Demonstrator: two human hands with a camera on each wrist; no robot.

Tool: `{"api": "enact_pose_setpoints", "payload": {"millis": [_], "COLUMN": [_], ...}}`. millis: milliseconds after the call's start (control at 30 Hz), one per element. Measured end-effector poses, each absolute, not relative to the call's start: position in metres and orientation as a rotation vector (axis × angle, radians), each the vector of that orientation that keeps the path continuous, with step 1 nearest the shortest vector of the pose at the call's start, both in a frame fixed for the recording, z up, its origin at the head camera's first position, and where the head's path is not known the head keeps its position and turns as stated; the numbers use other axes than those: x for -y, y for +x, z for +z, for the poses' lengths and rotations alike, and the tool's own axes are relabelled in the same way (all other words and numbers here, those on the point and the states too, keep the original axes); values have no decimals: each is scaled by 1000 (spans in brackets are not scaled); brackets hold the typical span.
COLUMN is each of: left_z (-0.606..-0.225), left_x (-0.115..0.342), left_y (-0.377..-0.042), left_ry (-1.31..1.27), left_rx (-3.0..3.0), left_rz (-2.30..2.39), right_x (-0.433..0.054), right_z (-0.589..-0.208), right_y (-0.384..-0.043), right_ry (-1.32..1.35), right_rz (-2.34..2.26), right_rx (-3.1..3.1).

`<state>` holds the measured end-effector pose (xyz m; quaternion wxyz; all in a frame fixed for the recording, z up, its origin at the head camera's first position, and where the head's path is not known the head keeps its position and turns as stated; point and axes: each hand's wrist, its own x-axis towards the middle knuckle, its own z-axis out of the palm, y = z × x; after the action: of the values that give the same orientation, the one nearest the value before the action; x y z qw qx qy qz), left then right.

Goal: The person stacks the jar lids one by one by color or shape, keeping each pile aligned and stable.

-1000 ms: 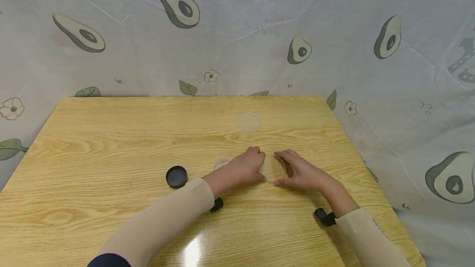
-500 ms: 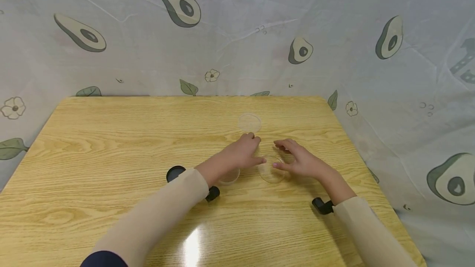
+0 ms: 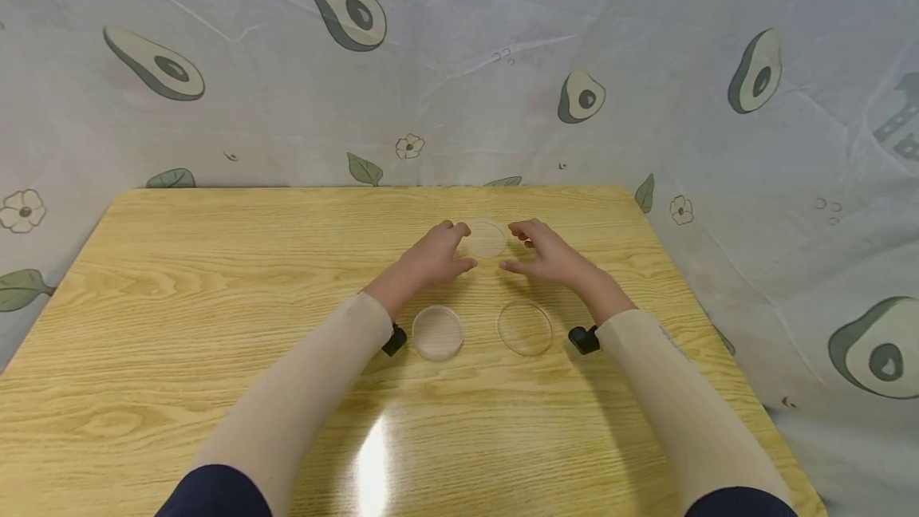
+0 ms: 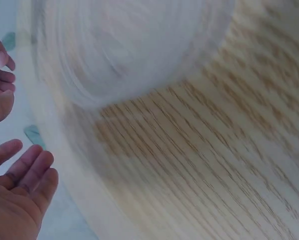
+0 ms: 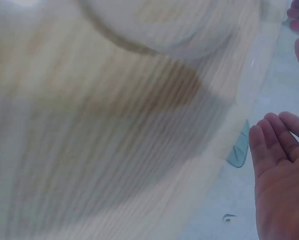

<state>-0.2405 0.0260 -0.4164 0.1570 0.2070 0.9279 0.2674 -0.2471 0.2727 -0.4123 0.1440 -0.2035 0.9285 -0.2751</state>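
Note:
A clear, flat round dish (image 3: 486, 240) lies far back on the table, with a hand on either side of it. My left hand (image 3: 435, 255) is at its left edge, thumb and fingers apart; whether a fingertip touches it, I cannot tell. On the opposite side my right hand (image 3: 544, 254) curves loosely, thumb apart from the fingers, with a small gap to the dish. Nearer me are two more clear round pieces: a shallow dish (image 3: 438, 333) on the left and a ring-edged one (image 3: 525, 327) on the right. Neither hand holds anything.
The wood-grain table (image 3: 215, 286) ends at the back against a printed cloth (image 3: 459, 86), which also hangs on the right. A small black wrist camera sits below each hand. The black round piece seen earlier is hidden by the left sleeve.
Both hands have let go of the right-hand clear piece, leaving it on the table. They have moved away from me to the far dish. The left arm now covers the black round piece.

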Motion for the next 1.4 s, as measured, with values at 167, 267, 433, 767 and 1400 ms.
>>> {"api": "enact_pose_setpoints", "payload": {"millis": [167,267,433,767,1400], "left_z": [-425,-429,-431,-436,-437], "left_x": [-21,-19,-18,-27,-37], "left_y": [-249,-252,-255,-261,-268], "left_ry": [557,559,570,589,552], "left_rx": [-2649,-2656,-2646,-2619,-2667], "left_rz": [815,812,805,780,678], "right_x": [-269,-268,-265,-254,-246], "right_z": [-416,-419,-426,-430,-427], "right_y": [-263,-268,-274,-279,-276], "right_ry": [-496,-440,-411,-428,-442], "right_rz": [-715,-682,-670,-632,-608], "right_rx": [-2687,-2665,-2641,-2660,-2678]}}
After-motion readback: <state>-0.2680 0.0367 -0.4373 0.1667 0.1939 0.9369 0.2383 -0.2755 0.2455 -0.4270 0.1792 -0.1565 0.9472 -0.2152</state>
